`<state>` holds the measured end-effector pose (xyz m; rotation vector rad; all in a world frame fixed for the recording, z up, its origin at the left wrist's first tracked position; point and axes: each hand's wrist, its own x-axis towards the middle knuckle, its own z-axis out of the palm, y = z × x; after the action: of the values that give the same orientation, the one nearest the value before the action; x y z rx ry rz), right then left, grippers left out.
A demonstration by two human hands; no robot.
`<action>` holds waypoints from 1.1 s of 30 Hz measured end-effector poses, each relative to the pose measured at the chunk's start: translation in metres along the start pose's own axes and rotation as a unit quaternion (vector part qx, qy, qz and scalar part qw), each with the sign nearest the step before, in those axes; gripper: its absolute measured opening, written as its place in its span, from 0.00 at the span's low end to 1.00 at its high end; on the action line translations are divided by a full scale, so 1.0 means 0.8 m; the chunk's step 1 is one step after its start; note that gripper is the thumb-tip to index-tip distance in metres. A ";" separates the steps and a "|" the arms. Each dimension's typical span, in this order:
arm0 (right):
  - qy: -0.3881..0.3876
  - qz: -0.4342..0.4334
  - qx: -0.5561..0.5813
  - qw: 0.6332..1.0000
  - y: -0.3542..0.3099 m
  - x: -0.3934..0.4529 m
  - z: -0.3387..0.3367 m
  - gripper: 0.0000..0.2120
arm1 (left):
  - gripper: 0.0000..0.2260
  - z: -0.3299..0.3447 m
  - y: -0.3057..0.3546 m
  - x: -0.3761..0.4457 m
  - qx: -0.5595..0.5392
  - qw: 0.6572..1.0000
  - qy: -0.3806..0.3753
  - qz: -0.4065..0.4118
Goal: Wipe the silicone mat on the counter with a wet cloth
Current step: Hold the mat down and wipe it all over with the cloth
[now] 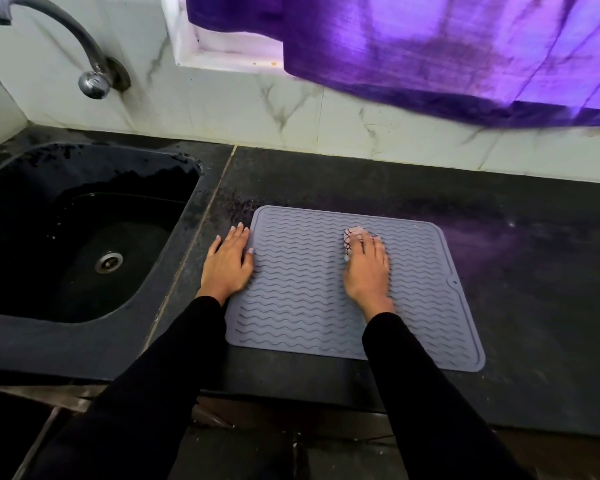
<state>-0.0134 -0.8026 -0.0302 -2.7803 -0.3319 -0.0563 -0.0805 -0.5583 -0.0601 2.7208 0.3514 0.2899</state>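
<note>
Fingers (361, 245) of my right hand (366, 268) lie close together and press down on a small folded cloth (354, 235); only the far end of the cloth peeks out past my fingertips, so I cannot tell if my thumb curls under it; the fingers of my left hand (226, 263) are straight and a little spread, flat on the left edge of the mat (291, 299), partly on the dark counter (534, 271) beside it; I think that hand is keeping the mat from sliding.

Lying flat on the counter, the grey mat with its wavy lines sits just right of the sink (84, 237), near the front edge; the cloth rests on the far middle part of it.

How far along am I; I judge that the wiping is under way, since the cloth is down on the mat and my hand looks a bit blurred; I cannot see wet marks or dirt on the mat, so I cannot tell which parts are clean; the near half, the right side and the corners may all need a pass; the strip under my left hand will need one too, once I lift that hand away; I cannot tell how wet the cloth is.
</note>
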 end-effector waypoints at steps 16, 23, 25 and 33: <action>-0.131 0.147 0.487 0.851 0.021 0.032 -0.053 0.15 | 0.28 -0.001 0.001 -0.001 0.005 1.000 0.004 -0.003; -0.009 0.073 0.072 0.995 0.049 0.011 -0.043 0.24 | 0.28 0.000 0.000 -0.001 -0.001 1.000 0.009 -0.002; -0.012 0.053 -0.003 0.999 0.047 -0.013 -0.026 0.29 | 0.28 0.002 -0.002 0.000 0.003 1.000 0.014 -0.003; -0.055 0.020 0.027 0.998 0.067 -0.003 -0.024 0.30 | 0.27 0.009 -0.005 0.004 0.025 0.999 0.024 0.001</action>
<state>-0.0033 -0.8583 -0.0298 -2.7412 -0.3011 0.1145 -0.0765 -0.5566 -0.0678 2.7676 0.3750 0.3519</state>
